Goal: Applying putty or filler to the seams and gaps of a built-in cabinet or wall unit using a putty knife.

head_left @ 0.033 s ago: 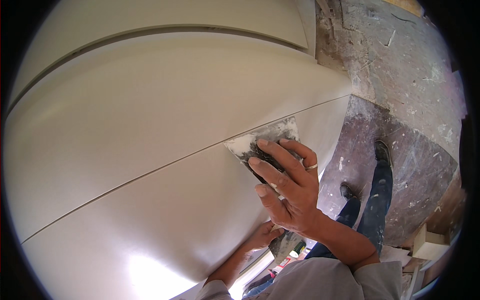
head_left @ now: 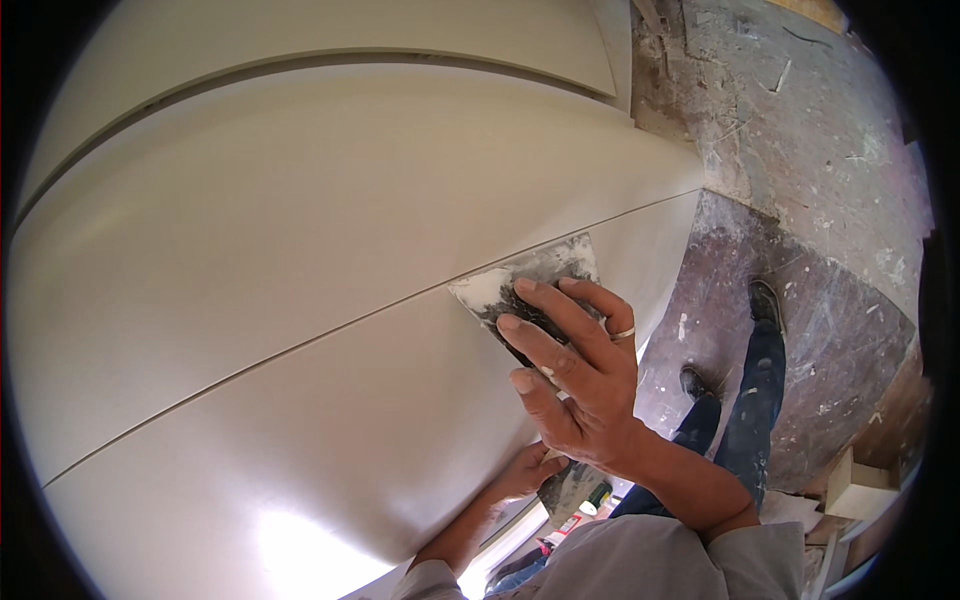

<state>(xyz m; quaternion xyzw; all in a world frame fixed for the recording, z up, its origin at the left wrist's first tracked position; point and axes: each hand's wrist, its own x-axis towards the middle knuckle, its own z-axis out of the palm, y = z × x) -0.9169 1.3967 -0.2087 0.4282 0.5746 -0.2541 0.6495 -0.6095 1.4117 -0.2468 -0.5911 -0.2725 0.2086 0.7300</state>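
A broad putty knife point(head_left: 545, 262), its blade smeared with white putty, is in my right hand point(head_left: 590, 380). Fingers are spread along the blade, and its front edge lies against the pale panel point(head_left: 330, 220) just below a thin straight groove point(head_left: 375, 310). A ring shows on one finger. Lower down, close to the panel, my left hand point(head_left: 527, 472) is closed on a second, stained putty knife point(head_left: 572, 490). My right hand and wrist partly cover that tool, so its handle is hidden.
Another pale panel point(head_left: 330, 25) lies beyond a dark gap. To the right, the floor point(head_left: 780, 200) is spotted with white. My legs and dark shoes point(head_left: 766, 303) stand there. A wooden block point(head_left: 858, 487) is at the lower right, and a green-and-white container point(head_left: 597, 497) sits below my hands.
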